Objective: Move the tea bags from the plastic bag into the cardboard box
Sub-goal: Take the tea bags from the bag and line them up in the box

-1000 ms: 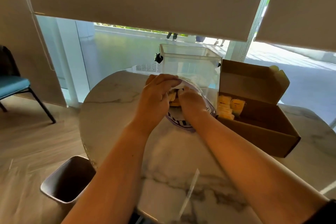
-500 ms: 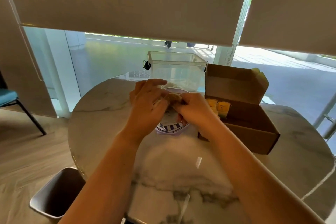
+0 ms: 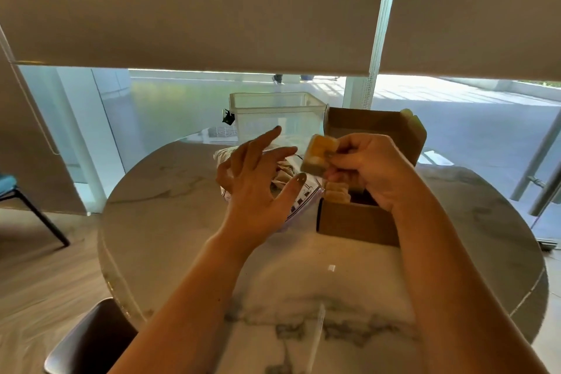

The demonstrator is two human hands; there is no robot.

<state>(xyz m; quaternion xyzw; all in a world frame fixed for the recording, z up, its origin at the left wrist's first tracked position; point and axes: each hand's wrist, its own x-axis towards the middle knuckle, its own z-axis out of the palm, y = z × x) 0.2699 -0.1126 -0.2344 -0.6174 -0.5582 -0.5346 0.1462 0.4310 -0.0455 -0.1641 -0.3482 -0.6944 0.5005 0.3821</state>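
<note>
My right hand (image 3: 368, 165) pinches a small stack of yellow tea bags (image 3: 318, 155), held in the air over the left end of the open cardboard box (image 3: 355, 220). More yellow tea bags (image 3: 335, 191) stand inside the box at its left end. My left hand (image 3: 258, 179) hovers with its fingers spread and holds nothing, just above the clear plastic bag (image 3: 303, 200). That bag lies on the marble table, left of the box, mostly hidden by my left hand.
A clear plastic tub (image 3: 276, 115) stands behind the bag at the round marble table's (image 3: 182, 222) far edge. The box's lid (image 3: 373, 127) stands upright. A grey bin (image 3: 88, 340) sits on the floor at the near left. A chair (image 3: 18, 191) is far left.
My right hand has lifted the tea bags out of the plastic bag and carried them right, over the box. My left hand has let go of the bag and spread its fingers.
</note>
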